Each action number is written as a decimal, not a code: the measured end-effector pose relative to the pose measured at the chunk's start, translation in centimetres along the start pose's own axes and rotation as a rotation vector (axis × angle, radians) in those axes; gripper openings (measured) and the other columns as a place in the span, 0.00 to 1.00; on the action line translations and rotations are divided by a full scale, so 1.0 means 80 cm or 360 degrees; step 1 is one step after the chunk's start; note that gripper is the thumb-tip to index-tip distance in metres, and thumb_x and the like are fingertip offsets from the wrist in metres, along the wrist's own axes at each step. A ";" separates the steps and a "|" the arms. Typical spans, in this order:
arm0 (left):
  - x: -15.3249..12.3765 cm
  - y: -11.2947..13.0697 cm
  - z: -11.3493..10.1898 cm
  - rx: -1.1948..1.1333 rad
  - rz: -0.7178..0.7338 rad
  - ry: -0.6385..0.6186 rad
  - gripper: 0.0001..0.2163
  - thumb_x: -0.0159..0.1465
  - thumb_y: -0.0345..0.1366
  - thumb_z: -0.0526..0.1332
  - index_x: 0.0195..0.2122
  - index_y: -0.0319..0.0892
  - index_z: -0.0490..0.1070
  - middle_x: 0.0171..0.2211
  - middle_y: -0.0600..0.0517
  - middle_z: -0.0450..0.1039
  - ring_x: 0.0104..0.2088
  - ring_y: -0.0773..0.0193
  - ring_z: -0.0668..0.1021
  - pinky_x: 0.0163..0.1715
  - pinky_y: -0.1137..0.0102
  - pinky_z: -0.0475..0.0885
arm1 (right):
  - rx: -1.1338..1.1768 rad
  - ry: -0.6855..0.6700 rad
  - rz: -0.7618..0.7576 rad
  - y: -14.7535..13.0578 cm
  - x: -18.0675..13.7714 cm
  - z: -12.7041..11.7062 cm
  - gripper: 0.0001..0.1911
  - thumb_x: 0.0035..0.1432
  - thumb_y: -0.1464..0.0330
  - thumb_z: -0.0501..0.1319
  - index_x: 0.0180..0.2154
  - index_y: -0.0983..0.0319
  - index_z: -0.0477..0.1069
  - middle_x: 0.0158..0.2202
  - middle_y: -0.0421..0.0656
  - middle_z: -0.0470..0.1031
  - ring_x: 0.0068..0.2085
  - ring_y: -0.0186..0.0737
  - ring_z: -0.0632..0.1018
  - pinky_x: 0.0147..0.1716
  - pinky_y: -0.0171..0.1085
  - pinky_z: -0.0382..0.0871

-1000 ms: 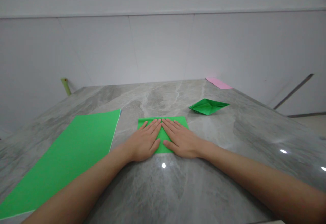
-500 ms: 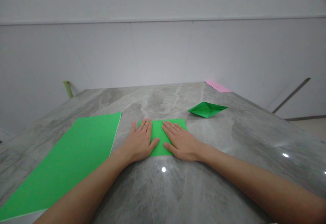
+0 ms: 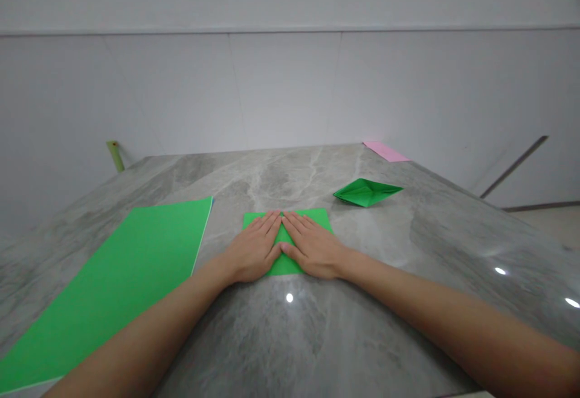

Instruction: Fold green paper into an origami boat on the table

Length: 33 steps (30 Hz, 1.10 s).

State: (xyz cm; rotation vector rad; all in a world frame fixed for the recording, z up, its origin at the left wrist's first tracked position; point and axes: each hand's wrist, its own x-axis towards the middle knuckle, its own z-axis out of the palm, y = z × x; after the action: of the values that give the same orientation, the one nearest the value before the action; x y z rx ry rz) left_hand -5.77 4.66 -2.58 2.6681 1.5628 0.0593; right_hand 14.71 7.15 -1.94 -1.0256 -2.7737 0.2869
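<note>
A small rectangular piece of green paper [image 3: 286,265] lies flat on the grey marbled table, partly covered by both hands. My left hand [image 3: 254,250] rests palm down on its left half, fingers stretched out. On the right half, my right hand [image 3: 315,247] lies flat in the same way. The thumbs and index fingertips of the two hands meet or nearly meet at the paper's middle. Beyond my right hand sits a folded green paper boat [image 3: 368,192], pointed at both ends.
A stack of large green paper sheets [image 3: 131,271] lies on the left, under my left forearm's line. Pink paper [image 3: 386,151] rests at the far right corner of the marbled table [image 3: 290,349]. A white wall [image 3: 290,90] stands behind the table.
Both hands have slid inward over the small green paper, from apart to thumbs and index fingers together at its middle. The view has shifted slightly.
</note>
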 end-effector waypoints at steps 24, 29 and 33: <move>0.006 0.002 -0.010 0.0172 -0.0172 0.0020 0.27 0.72 0.42 0.41 0.67 0.31 0.53 0.68 0.39 0.51 0.68 0.51 0.58 0.65 0.57 0.55 | -0.0110 0.0115 0.0099 -0.007 0.021 0.007 0.38 0.68 0.55 0.46 0.65 0.80 0.54 0.67 0.63 0.54 0.68 0.58 0.57 0.66 0.50 0.51; -0.005 0.002 -0.013 0.0245 -0.0425 0.0077 0.28 0.72 0.44 0.44 0.64 0.26 0.59 0.64 0.33 0.59 0.64 0.45 0.65 0.61 0.57 0.61 | -0.0047 -0.0030 0.0114 0.024 0.000 -0.016 0.43 0.65 0.48 0.48 0.66 0.77 0.54 0.68 0.60 0.52 0.67 0.58 0.58 0.66 0.52 0.51; -0.011 -0.005 -0.024 0.0279 -0.0542 0.0130 0.24 0.72 0.42 0.45 0.60 0.31 0.66 0.59 0.37 0.69 0.59 0.44 0.72 0.55 0.56 0.67 | 0.0050 -0.0087 0.0168 0.048 -0.018 -0.030 0.42 0.66 0.48 0.48 0.66 0.75 0.55 0.68 0.60 0.53 0.68 0.55 0.58 0.66 0.50 0.51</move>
State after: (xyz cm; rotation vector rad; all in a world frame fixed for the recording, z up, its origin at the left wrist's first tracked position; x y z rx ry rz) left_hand -6.65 4.17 -0.72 2.5037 2.1164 0.0188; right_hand 18.75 9.37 -0.70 -1.1755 -2.7580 0.3770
